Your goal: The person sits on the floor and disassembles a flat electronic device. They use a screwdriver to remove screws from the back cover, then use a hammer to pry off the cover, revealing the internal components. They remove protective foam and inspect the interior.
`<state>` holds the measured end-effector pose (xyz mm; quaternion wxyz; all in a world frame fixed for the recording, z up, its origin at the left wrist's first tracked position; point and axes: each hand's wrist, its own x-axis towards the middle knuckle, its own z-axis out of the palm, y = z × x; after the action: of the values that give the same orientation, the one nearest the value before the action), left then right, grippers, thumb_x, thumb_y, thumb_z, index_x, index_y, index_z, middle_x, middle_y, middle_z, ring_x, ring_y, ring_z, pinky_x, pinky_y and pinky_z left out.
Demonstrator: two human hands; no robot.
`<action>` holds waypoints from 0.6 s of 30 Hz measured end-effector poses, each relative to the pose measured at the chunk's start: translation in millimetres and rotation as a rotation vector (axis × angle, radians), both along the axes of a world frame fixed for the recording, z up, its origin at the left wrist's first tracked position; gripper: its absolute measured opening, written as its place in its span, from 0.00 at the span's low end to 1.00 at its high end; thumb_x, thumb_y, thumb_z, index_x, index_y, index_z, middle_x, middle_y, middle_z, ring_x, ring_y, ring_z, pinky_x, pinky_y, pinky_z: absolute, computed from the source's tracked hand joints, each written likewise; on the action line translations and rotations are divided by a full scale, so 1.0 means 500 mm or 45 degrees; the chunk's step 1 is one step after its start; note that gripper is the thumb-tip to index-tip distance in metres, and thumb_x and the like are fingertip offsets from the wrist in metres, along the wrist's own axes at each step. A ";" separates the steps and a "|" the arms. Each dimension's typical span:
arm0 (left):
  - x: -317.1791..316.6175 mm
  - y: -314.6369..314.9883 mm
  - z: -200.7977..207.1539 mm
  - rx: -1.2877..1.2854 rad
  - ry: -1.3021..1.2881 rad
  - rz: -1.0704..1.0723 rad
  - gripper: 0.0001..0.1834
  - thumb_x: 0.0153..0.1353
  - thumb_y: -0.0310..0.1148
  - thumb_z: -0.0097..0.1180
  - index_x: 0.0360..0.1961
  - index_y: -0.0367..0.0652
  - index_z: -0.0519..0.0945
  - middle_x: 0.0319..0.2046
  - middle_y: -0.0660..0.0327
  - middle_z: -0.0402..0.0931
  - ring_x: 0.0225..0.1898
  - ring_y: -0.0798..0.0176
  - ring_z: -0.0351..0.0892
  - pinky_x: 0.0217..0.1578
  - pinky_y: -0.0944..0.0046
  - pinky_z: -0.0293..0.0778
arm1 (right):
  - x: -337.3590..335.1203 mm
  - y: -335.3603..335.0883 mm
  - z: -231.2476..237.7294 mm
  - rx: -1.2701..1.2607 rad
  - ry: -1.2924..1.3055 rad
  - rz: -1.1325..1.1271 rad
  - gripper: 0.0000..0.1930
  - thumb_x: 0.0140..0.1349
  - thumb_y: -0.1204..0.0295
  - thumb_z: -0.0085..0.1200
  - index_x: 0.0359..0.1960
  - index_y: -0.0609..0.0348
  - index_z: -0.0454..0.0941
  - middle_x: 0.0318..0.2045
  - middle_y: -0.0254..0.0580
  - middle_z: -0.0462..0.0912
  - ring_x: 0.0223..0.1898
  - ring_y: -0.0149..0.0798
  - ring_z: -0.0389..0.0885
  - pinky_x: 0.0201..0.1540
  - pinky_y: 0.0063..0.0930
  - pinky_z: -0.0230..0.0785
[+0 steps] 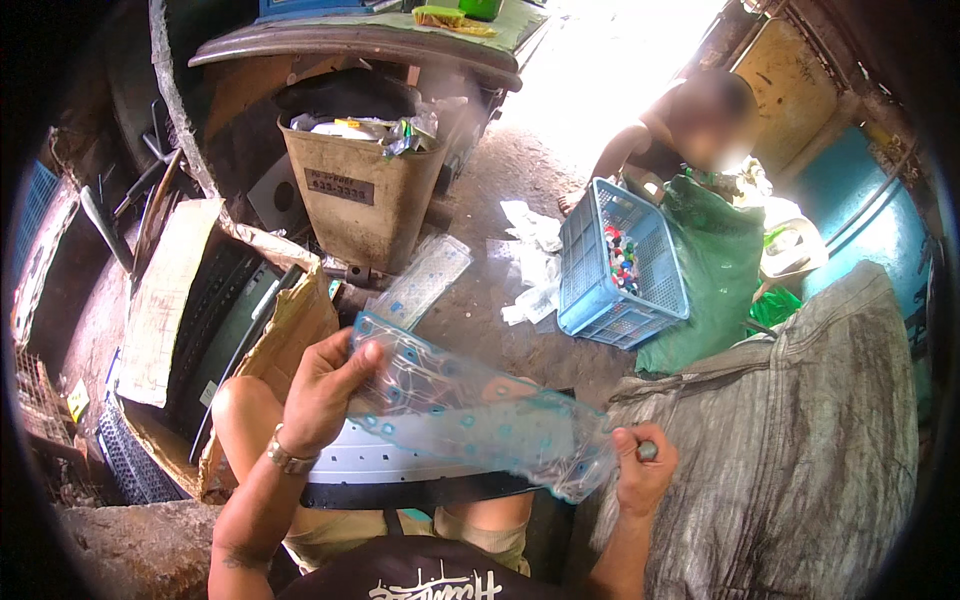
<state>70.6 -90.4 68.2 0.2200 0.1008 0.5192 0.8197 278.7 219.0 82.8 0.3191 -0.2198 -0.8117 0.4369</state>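
Observation:
A clear plastic strip [470, 405] with teal edges and blue spots stretches slantwise above my lap. My left hand [325, 385], closed, pinches its upper left end between thumb and fingers. At the strip's lower right end my right hand [643, 470] is closed around a handle with a rounded grey end [648, 451]; the rest of that tool is hidden. Whether those fingers also grip the strip I cannot tell. Beneath it, a pale perforated panel [400, 462] with a black edge lies across my knees. Another patterned plastic piece [428, 280] lies just beyond my left hand.
A blue crate [625, 310] holds several coloured caps; another person [690, 125] crouches behind it. A large grey sack [770, 450] stands close on my right. On the left is a cardboard box [290, 335] with dark panels. Ahead stands a full beige bin [350, 220].

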 end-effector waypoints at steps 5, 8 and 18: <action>0.004 -0.019 0.001 0.118 -0.256 -0.276 0.22 0.65 0.32 0.62 0.56 0.33 0.74 0.51 0.44 0.80 0.52 0.45 0.83 0.48 0.46 0.84 | -0.038 -0.030 0.021 -0.757 0.217 0.086 0.08 0.64 0.73 0.64 0.35 0.64 0.79 0.23 0.41 0.82 0.20 0.30 0.77 0.19 0.19 0.63; 0.019 0.005 -0.013 0.064 -0.083 -0.342 0.34 0.67 0.43 0.61 0.66 0.33 0.65 0.64 0.44 0.70 0.63 0.47 0.73 0.57 0.47 0.76 | -0.053 -0.056 0.031 -0.856 0.091 0.208 0.07 0.64 0.74 0.63 0.36 0.64 0.79 0.24 0.43 0.83 0.20 0.34 0.82 0.17 0.19 0.64; 0.017 0.154 0.035 -0.126 0.162 -0.451 0.14 0.71 0.33 0.56 0.48 0.31 0.78 0.39 0.54 0.84 0.40 0.65 0.84 0.38 0.64 0.80 | -0.107 -0.147 0.007 -0.601 -0.211 0.168 0.12 0.65 0.67 0.64 0.32 0.62 0.77 0.20 0.34 0.79 0.15 0.25 0.73 0.18 0.19 0.64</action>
<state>78.9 -13.3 85.9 0.3322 0.2313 0.5459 0.7336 225.4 145.4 86.4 0.1621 -0.2698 -0.7232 0.6147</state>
